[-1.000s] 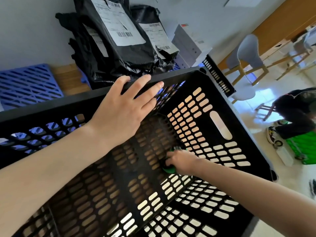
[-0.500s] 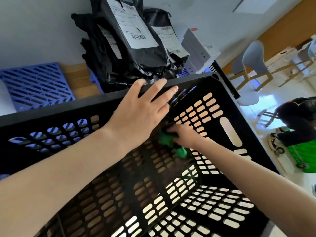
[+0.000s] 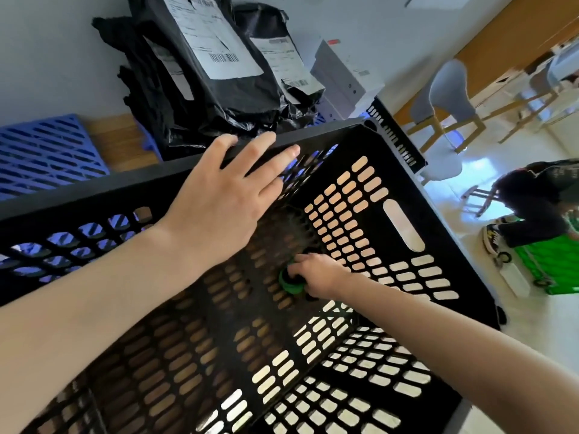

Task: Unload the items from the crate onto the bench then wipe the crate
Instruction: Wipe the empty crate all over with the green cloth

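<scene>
A big black slotted plastic crate fills the view, with nothing but my right hand and a cloth inside it. My left hand lies flat on the crate's far rim, fingers straight and spread. Deep inside, my right hand grips a bunched green cloth and presses it on the crate's floor near the far right corner. Black mailer bags with white labels are stacked on the wooden bench behind the crate, against the wall.
A blue slotted crate panel lies on the bench at left. Grey-white boxes stand right of the bags. On the floor at right are chairs, a crouching person and a green cart.
My right hand with the green cloth went toward the far wall of the crate and has come back down onto the floor. My left hand stays on the far rim.
</scene>
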The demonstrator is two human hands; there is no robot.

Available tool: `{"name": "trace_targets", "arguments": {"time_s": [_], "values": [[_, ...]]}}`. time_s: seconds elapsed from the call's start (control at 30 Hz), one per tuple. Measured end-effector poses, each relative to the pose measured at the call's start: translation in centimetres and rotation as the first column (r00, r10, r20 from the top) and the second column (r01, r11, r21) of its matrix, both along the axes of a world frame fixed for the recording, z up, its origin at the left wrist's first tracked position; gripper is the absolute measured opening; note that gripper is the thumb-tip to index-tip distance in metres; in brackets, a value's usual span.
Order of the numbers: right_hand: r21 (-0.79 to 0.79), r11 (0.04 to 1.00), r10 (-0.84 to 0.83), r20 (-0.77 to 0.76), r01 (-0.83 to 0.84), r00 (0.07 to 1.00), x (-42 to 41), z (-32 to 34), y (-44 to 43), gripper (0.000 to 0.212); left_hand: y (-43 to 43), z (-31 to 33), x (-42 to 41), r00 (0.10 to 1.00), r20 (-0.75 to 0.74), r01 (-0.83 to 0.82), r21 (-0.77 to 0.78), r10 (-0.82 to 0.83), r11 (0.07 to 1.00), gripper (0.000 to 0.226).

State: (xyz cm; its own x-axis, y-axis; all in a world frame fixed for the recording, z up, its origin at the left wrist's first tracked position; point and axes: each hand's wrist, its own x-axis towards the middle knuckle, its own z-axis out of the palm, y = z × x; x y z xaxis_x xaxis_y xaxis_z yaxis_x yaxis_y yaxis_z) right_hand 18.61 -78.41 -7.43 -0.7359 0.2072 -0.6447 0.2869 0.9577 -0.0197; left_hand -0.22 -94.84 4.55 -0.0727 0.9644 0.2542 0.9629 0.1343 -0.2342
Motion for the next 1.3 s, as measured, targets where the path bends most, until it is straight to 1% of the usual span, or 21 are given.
{"name": "trace_targets", "arguments": {"time_s": [0.13, 0.23, 0.27, 0.3, 0.37, 0.4, 0.43, 0.47, 0.53, 0.57, 0.6, 0.7, 0.73, 0.8, 0.9, 1.0, 1.1, 1.13, 1.2, 1.27, 1.3], "values": [[-0.039, 0.999, 0.029, 0.238, -0.02, 0.971, 3.2, 1.4, -1.1, 0.037, -0.1, 0.2, 0.1, 1.0, -0.004, -0.004, -0.028, 0.004, 1.0, 0.043], [-0.072, 0.986, 0.168, 0.511, -0.153, 0.843, 4.8, 1.5, -2.5, 0.042, -0.1, 0.1, 0.0, 1.0, 0.007, -0.014, -0.052, 0.014, 0.999, 0.045], [-0.082, 0.983, 0.184, 0.553, -0.166, 0.813, 5.1, 1.4, -2.7, 0.043, -0.1, 0.2, 0.1, 1.0, 0.021, -0.009, -0.063, 0.01, 0.998, 0.045], [-0.079, 0.989, 0.146, 0.55, -0.123, 0.822, 5.0, 1.4, -2.5, 0.045, -0.1, 0.1, 0.1, 0.999, 0.03, -0.017, -0.069, 0.019, 0.997, 0.046], [-0.088, 0.995, -0.003, 0.448, 0.048, 0.894, 3.3, 1.9, -1.4, 0.05, 0.0, 0.1, 0.1, 0.999, 0.042, -0.03, -0.078, 0.034, 0.997, 0.048], [-0.099, 0.987, -0.084, 0.343, 0.125, 0.936, 2.2, 2.3, -0.6, 0.05, 0.0, 0.2, 0.1, 0.998, 0.051, -0.024, -0.083, 0.029, 0.996, 0.049], [-0.112, 0.976, -0.166, 0.19, 0.189, 0.968, 0.9, 2.6, 0.2, 0.05, 0.1, 0.2, 0.2, 0.998, 0.054, -0.026, -0.086, 0.031, 0.996, 0.049], [-0.127, 0.957, -0.263, 0.006, 0.262, 0.965, -0.6, 2.7, 0.9, 0.05, 0.0, 0.2, 0.3, 0.998, 0.05, -0.034, -0.085, 0.039, 0.996, 0.049], [-0.176, 0.895, -0.445, -0.315, 0.409, 0.838, -3.4, 2.4, 1.5, 0.051, 0.1, 0.2, 0.3, 0.998, 0.047, -0.04, -0.083, 0.044, 0.996, 0.05], [-0.186, 0.88, -0.474, -0.399, 0.437, 0.785, -4.6, 1.7, 1.3, 0.051, 0.1, 0.2, 0.3, 0.998, 0.047, -0.04, -0.084, 0.044, 0.996, 0.05], [-0.176, 0.889, -0.456, -0.424, 0.423, 0.782, -5.6, 1.0, 0.9, 0.051, 0.1, 0.2, 0.3, 0.998, 0.047, -0.039, -0.081, 0.043, 0.996, 0.049], [-0.043, 0.968, -0.248, -0.304, 0.246, 0.92, -7.1, -1.9, -1.3, 0.048, 0.2, 0.2, 0.3, 0.998, 0.039, -0.036, -0.068, 0.039, 0.997, 0.047], [-0.013, 0.977, -0.208, -0.28, 0.213, 0.937, -7.1, -2.3, -1.8, 0.048, 0.2, 0.1, 0.3, 0.999, 0.03, -0.037, -0.066, 0.039, 0.997, 0.046], [-0.015, 0.988, -0.149, -0.259, 0.151, 0.954, -6.0, -2.2, -2.1, 0.051, 0.2, 0.1, 0.2, 0.999, 0.017, -0.033, -0.063, 0.034, 0.997, 0.046], [-0.076, 0.997, 0.004, -0.083, -0.011, 0.997, -2.4, -0.3, -2.5, 0.049, 0.2, 0.2, 0.2, 0.999, 0.016, -0.031, -0.073, 0.033, 0.997, 0.045], [-0.124, 0.989, 0.095, 0.141, -0.078, 0.985, 2.0, 1.0, -3.4, 0.047, 0.1, 0.3, 0.2, 0.999, 0.026, -0.036, -0.09, 0.038, 0.995, 0.046], [-0.162, 0.963, 0.266, 0.425, -0.216, 0.865, 4.7, 1.4, -4.3, 0.044, 0.1, 0.5, 0.2, 0.999, 0.037, -0.029, -0.104, 0.033, 0.994, 0.046], [-0.171, 0.964, 0.261, 0.474, -0.203, 0.841, 5.0, 1.4, -4.3, 0.045, 0.1, 0.5, 0.2, 0.999, 0.045, -0.025, -0.107, 0.03, 0.994, 0.046], [-0.168, 0.984, 0.138, 0.495, -0.061, 0.858, 4.6, 1.4, -3.6, 0.05, 0.1, 0.5, 0.2, 0.998, 0.061, -0.027, -0.104, 0.033, 0.994, 0.046], [-0.174, 0.974, -0.056, 0.427, 0.143, 0.903, 2.9, 1.6, -2.3, 0.052, 0.1, 0.6, 0.3, 0.997, 0.072, -0.025, -0.103, 0.033, 0.994, 0.045], [-0.182, 0.96, -0.144, 0.338, 0.215, 0.93, 1.8, 1.8, -1.4, 0.052, 0.1, 0.6, 0.3, 0.997, 0.075, -0.025, -0.104, 0.033, 0.994, 0.045]]}}
